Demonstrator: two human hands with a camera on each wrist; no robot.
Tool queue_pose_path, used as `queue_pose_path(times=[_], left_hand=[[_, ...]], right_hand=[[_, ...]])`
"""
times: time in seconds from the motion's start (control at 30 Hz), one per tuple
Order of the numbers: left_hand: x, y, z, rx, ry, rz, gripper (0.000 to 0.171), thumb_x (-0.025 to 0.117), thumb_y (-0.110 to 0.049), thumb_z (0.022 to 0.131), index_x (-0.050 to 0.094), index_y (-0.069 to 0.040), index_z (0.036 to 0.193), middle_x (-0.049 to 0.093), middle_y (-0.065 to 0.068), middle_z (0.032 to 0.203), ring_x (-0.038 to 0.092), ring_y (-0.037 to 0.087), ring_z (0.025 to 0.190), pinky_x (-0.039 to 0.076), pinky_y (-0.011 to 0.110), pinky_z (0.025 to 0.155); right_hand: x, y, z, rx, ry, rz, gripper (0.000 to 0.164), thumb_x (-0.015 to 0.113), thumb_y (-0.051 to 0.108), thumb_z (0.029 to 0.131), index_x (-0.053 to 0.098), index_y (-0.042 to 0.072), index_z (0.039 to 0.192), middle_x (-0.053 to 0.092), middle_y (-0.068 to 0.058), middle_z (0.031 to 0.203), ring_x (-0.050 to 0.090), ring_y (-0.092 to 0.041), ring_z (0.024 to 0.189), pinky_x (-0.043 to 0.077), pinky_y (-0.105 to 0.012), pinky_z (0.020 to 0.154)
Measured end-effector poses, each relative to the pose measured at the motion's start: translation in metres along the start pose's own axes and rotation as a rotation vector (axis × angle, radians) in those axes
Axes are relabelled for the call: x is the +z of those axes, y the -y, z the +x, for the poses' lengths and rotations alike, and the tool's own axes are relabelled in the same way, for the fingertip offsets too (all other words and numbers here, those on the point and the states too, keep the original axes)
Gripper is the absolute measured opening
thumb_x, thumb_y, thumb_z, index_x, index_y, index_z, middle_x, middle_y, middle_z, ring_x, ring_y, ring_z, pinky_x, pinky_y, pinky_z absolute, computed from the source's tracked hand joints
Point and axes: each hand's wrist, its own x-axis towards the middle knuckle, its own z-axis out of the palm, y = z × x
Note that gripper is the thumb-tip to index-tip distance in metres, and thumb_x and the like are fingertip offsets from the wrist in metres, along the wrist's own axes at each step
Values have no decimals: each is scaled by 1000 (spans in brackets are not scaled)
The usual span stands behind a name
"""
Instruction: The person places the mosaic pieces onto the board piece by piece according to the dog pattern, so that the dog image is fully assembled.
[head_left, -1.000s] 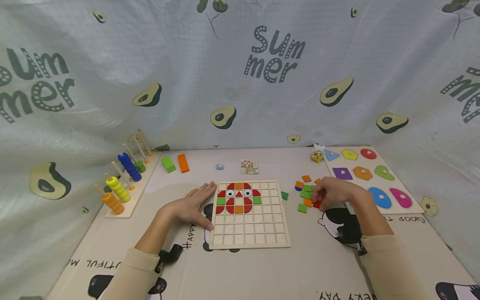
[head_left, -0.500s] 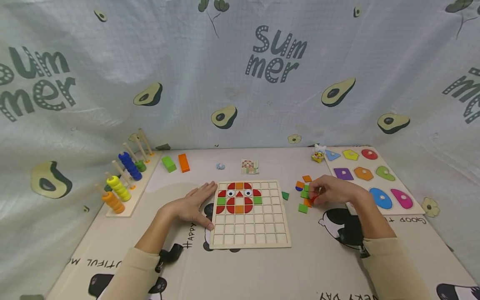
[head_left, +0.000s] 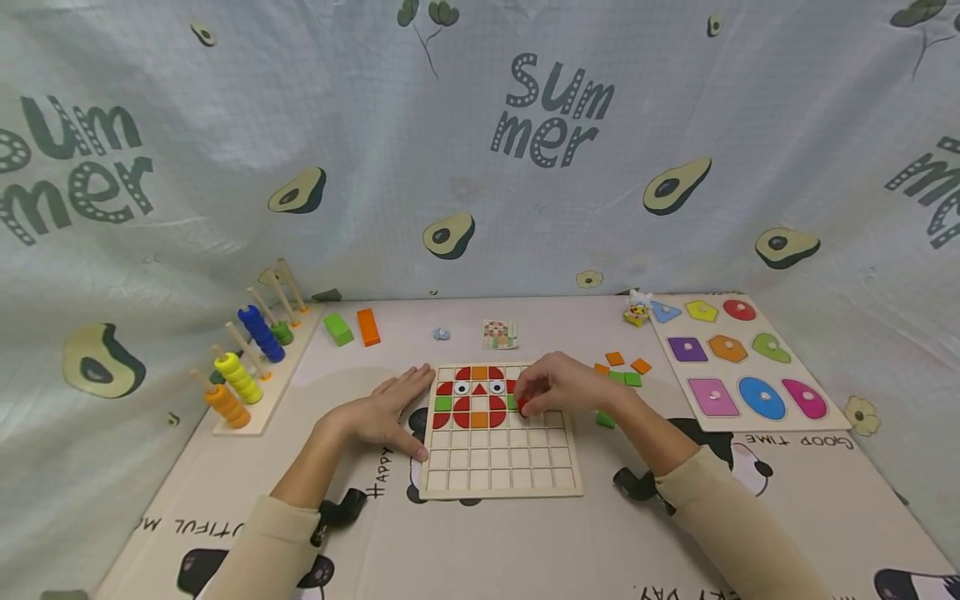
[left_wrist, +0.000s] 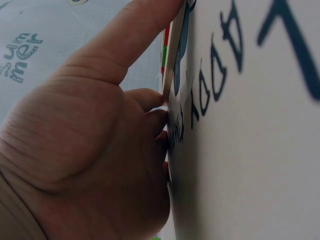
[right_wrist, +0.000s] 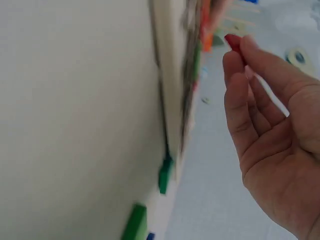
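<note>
A wooden grid board (head_left: 498, 479) lies in the middle of the table, with red, orange, green and eye-printed tiles set in its upper left cells. Along the board's left edge rests my left hand (head_left: 382, 410), its fingers extended and thumb spread; the left wrist view shows the thumb (left_wrist: 135, 35) at the board's side. Over the right end of the tile pattern, my right hand (head_left: 566, 385) pinches a small red tile (right_wrist: 233, 42) between thumb and index finger. That hand covers part of the board's upper right cells in the head view.
Loose orange tiles (head_left: 615, 359) and green tiles (head_left: 633, 379) lie right of the board. Beyond it is a small pattern card (head_left: 499, 333). A peg stacker (head_left: 258, 408) stands left, near green (head_left: 338, 329) and orange blocks (head_left: 368, 327). A knobbed shape puzzle (head_left: 750, 379) lies right.
My right hand has picked a red tile from the loose pile and carried it left over the board. My left hand has stayed at the board's left edge.
</note>
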Motion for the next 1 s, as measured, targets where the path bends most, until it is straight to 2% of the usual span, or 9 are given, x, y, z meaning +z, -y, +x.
queue_pose_path(times=[0.17,0.33,0.5,0.73,1.0], left_hand=[[0,1,2,-19,5,17,132,80,-68,55,7,-24,156,1,-6,162,-4,17,148,2,50,118],[0,0,2,-18,6,13,131,80,-67,56,8,-23,156,1,-5,162,-4,18,148,1,51,118],[0,-1,0,-14,-2,-7,130,82,-65,56,10,-22,156,3,-3,162,-3,21,148,1,53,118],[1,0,0,-11,-5,1,130,81,-65,56,10,-22,156,2,-3,162,-3,21,148,1,54,117],[1,0,0,-6,-5,4,130,81,-66,56,10,-22,156,2,-3,162,-3,20,148,2,53,117]], right_hand=[[10,0,12,-3,39,-68,14,74,15,84,74,16,98,69,8,87,58,-10,74,53,-25,66],[14,3,14,15,38,-133,12,74,16,84,74,17,97,69,9,86,58,-10,74,53,-25,67],[18,5,14,12,43,-265,11,73,20,86,75,22,97,67,13,90,57,-7,78,52,-21,72],[22,9,12,-20,35,-415,10,75,23,84,75,24,94,64,17,83,54,-5,74,48,-22,71],[24,13,9,-22,47,-454,16,77,26,82,76,23,98,61,16,82,53,-5,75,47,-22,69]])
